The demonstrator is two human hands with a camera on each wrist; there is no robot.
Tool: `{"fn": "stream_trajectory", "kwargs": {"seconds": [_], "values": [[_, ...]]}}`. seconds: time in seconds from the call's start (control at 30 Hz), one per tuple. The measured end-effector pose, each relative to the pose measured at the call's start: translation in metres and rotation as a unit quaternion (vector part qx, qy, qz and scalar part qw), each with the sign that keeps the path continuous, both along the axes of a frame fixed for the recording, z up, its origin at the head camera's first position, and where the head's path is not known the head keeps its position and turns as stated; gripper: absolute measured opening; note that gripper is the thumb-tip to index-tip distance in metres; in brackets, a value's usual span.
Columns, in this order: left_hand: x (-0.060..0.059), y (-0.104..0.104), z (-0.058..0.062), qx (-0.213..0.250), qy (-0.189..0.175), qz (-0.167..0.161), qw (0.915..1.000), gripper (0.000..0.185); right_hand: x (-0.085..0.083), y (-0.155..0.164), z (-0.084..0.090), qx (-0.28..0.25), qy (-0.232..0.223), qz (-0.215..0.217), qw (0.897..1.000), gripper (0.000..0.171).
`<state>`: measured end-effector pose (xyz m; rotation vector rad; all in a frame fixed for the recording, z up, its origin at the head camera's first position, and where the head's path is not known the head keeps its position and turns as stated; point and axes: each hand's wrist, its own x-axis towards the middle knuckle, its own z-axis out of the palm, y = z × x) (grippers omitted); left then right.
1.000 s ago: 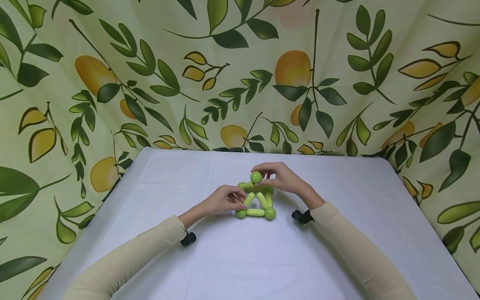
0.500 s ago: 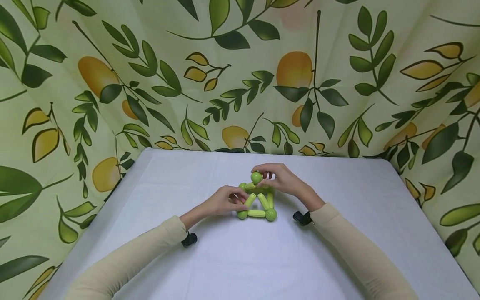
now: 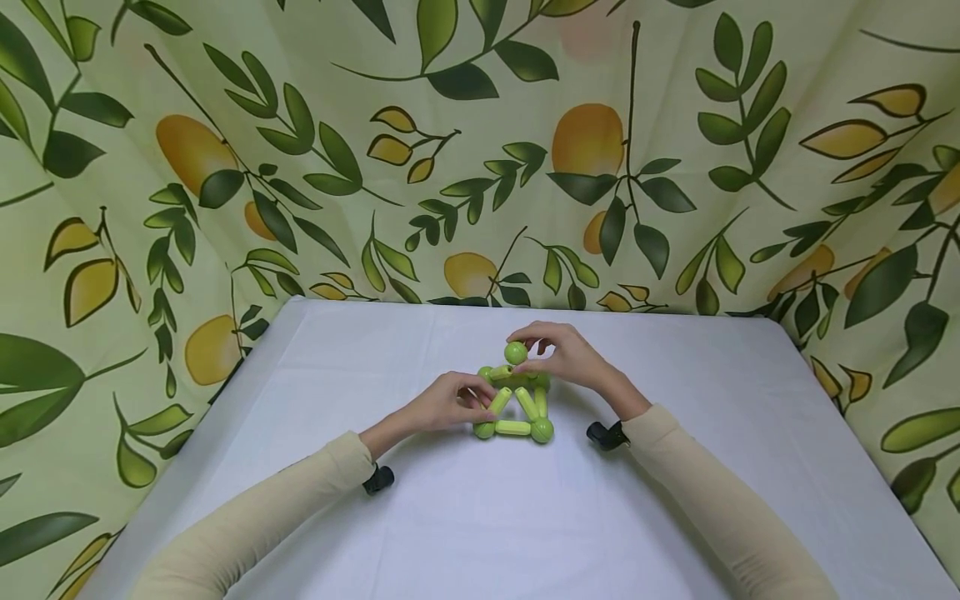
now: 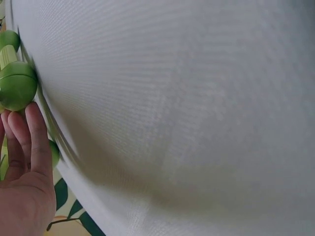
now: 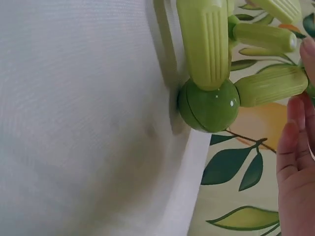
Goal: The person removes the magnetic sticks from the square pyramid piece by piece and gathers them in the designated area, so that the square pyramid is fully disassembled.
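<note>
A frame of light-green magnetic building sticks and darker green balls stands on the table. My left hand (image 3: 448,402) is at its near left corner, thumb and fingers around a leaning stick (image 3: 500,400). In the left wrist view, fingertips of the left hand (image 4: 29,172) reach right to a green ball (image 4: 18,87). Above the frame, my right hand (image 3: 561,357) pinches the top ball (image 3: 515,352) between thumb and fingers. A ribbed stick (image 5: 270,86) rises from a corner ball (image 5: 209,105) toward the right hand (image 5: 301,167) in the right wrist view.
A white cloth covers the table (image 3: 480,517). Behind it hangs a curtain (image 3: 330,100) printed with leaves and fruit. The near right corner ball (image 3: 542,430) and the front stick (image 3: 513,427) rest low, close to the cloth.
My right hand has raised the top ball slightly, and a stick end now shows below it. The left hand and the frame's base look almost unchanged.
</note>
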<state>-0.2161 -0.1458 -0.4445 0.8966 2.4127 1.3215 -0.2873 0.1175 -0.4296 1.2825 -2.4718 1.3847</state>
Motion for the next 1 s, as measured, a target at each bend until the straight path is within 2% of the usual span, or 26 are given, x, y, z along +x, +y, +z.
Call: {"fn": "stream_trajectory", "kwargs": {"seconds": [0.17, 0.43, 0.67, 0.8, 0.87, 1.0], "values": [[0.001, 0.000, 0.000, -0.002, 0.000, 0.002, 1.0000, 0.018, -0.001, 0.004, -0.001, -0.025, -0.017, -0.013, 0.999, 0.039], [0.001, 0.000, 0.001, -0.006, -0.004, 0.003, 1.0000, 0.019, 0.000, 0.001, 0.001, -0.023, 0.005, 0.003, 1.000, 0.040], [0.000, -0.001, 0.001, -0.003, 0.001, 0.002, 1.0000, 0.019, 0.018, -0.007, 0.028, -0.031, 0.015, 0.013, 0.999, 0.035], [-0.001, -0.001, 0.001, -0.003, 0.000, 0.003, 1.0000, 0.019, 0.023, -0.009, 0.037, -0.029, 0.018, 0.009, 0.999, 0.035], [-0.001, -0.001, 0.001, -0.003, -0.002, 0.003, 1.0000, 0.019, 0.023, -0.009, 0.037, -0.030, 0.016, 0.004, 0.999, 0.036], [-0.001, -0.001, 0.001, -0.003, -0.002, 0.003, 1.0000, 0.020, 0.011, -0.006, 0.027, -0.034, 0.006, -0.014, 0.999, 0.040]]}}
